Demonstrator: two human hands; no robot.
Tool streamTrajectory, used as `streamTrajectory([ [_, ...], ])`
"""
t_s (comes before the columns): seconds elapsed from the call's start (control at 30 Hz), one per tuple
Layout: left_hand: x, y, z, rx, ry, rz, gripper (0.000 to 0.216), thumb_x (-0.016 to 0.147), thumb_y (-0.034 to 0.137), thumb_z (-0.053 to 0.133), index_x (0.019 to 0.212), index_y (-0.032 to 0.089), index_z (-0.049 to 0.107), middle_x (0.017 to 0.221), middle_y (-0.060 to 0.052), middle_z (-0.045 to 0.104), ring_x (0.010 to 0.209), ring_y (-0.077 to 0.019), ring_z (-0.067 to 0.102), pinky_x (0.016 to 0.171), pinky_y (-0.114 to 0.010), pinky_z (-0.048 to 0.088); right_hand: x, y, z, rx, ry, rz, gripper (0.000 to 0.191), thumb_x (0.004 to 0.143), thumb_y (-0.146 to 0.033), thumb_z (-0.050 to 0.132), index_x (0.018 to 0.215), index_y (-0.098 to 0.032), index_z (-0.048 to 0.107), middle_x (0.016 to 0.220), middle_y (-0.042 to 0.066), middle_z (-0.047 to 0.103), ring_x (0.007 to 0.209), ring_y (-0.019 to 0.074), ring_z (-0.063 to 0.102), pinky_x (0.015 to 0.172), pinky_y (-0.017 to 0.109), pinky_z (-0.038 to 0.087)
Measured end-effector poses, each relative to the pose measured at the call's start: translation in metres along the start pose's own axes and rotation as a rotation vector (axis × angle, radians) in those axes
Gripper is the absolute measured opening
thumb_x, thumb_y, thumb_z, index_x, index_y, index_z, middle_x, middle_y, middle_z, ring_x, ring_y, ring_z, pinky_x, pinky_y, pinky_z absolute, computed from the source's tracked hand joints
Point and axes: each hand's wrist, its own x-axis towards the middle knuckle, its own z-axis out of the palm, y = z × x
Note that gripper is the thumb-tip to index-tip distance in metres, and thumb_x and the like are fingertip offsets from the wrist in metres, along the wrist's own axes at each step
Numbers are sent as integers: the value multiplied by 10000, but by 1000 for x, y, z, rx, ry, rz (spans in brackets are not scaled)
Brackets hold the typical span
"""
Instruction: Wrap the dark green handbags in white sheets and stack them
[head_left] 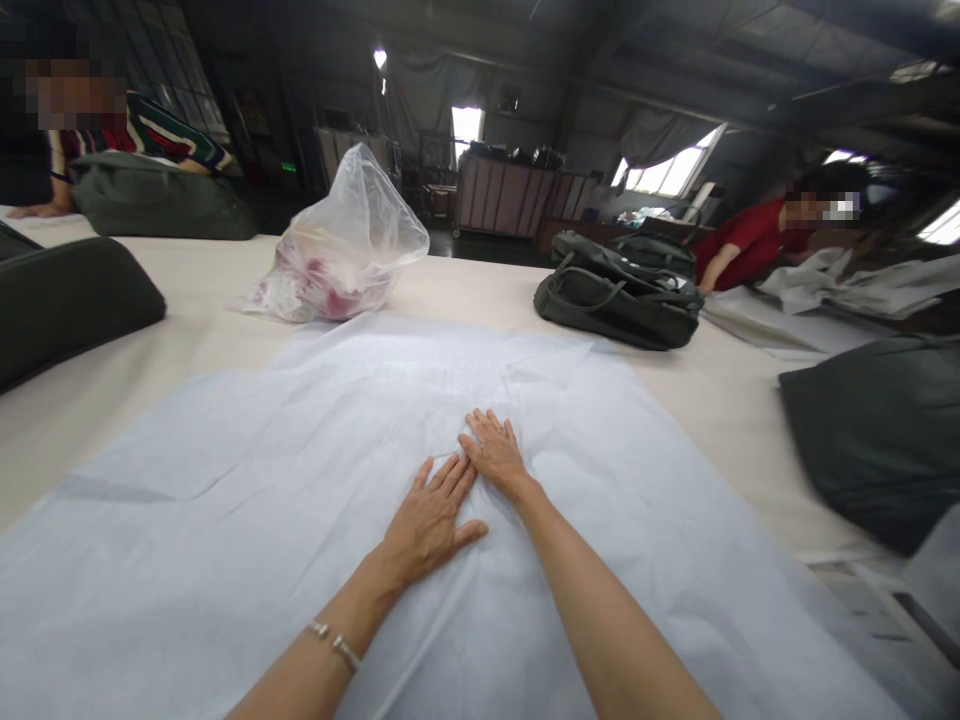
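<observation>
A large sheet of thin white tissue-like paper (300,470) lies spread over the cream table (150,330) in front of me. My left hand (429,520) lies flat on the sheet near its middle, fingers stretched out and open. My right hand (493,452) rests flat just beyond it, palm down, fingers together and extended, touching the paper. The fingertips of my left hand almost meet the right hand. Neither hand holds anything. A thin bracelet sits on my left wrist.
A clear plastic bag (341,245) with pink-and-white contents stands beyond the sheet. Dark green bags lie at the far right (622,300), near right (877,430), left (67,300) and far left (161,195). One person works at the far left, another in red (750,245) at the right.
</observation>
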Motion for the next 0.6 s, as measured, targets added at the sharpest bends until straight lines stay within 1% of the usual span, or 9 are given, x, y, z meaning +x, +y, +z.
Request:
streamTrajectory([
  [0.07, 0, -1, 2, 15, 20, -4, 771, 916, 688, 293, 1504, 190, 267, 1554, -112, 318, 1444, -273, 268, 1191, -529, 148, 2, -5, -13, 93, -43, 58, 508, 968, -442, 422, 1415, -205, 471, 1525, 62, 387, 1458, 234, 236, 1192, 475, 118],
  [0.13, 0, -3, 4, 22, 45, 1, 757, 913, 683, 317, 1494, 198, 297, 1544, -108, 342, 1433, -276, 292, 1190, -528, 161, -3, -9, -28, 171, -17, 84, 492, 954, -421, 458, 1382, -185, 515, 1475, 81, 461, 1432, 226, 304, 1181, 428, 204],
  [0.2, -1, -3, 4, 22, 63, 14, 743, 914, 678, 326, 1486, 203, 318, 1536, -109, 359, 1426, -274, 309, 1186, -527, 178, -18, -10, -44, 231, 34, 45, 456, 930, -374, 504, 1331, -168, 571, 1420, 85, 528, 1401, 204, 367, 1161, 362, 271],
  [0.27, -1, -3, 4, 26, 64, 19, 746, 911, 684, 331, 1478, 199, 335, 1532, -116, 364, 1423, -271, 315, 1185, -524, 188, -47, -7, -60, 288, 62, -27, 400, 903, -342, 538, 1250, -173, 641, 1366, 72, 581, 1367, 194, 422, 1150, 334, 302],
  [0.33, -2, -2, 3, 36, 63, 11, 742, 911, 681, 335, 1469, 192, 350, 1533, -119, 362, 1423, -264, 318, 1186, -519, 190, -87, 2, -75, 353, 75, -73, 363, 890, -357, 546, 1186, -200, 683, 1320, 52, 619, 1319, 202, 485, 1141, 353, 333],
  [0.4, -2, -1, 2, 49, 71, 0, 721, 916, 666, 345, 1460, 194, 368, 1529, -118, 369, 1419, -262, 326, 1186, -518, 195, -135, 17, -89, 395, 112, -48, 354, 886, -407, 544, 1155, -239, 701, 1291, 34, 640, 1270, 221, 536, 1125, 391, 370],
  [0.47, 0, 0, 0, 57, 79, -2, 698, 919, 651, 360, 1452, 202, 383, 1520, -116, 386, 1412, -265, 340, 1182, -518, 207, -187, 41, -104, 401, 183, 50, 361, 877, -464, 544, 1138, -277, 708, 1256, 30, 661, 1220, 236, 577, 1093, 411, 416],
  [0.5, 0, 0, 0, 59, 80, 0, 689, 918, 645, 368, 1449, 206, 391, 1516, -116, 393, 1408, -265, 347, 1180, -516, 213, -213, 56, -113, 393, 240, 111, 362, 866, -488, 552, 1126, -294, 713, 1233, 31, 674, 1189, 241, 598, 1075, 412, 437],
  [0.6, 1, 1, 0, 63, 84, 9, 658, 917, 625, 381, 1429, 214, 422, 1507, -114, 408, 1398, -264, 367, 1172, -509, 228, -290, 106, -143, 330, 477, 328, 369, 797, -545, 603, 1050, -313, 737, 1147, 43, 711, 1099, 261, 646, 1021, 403, 482],
])
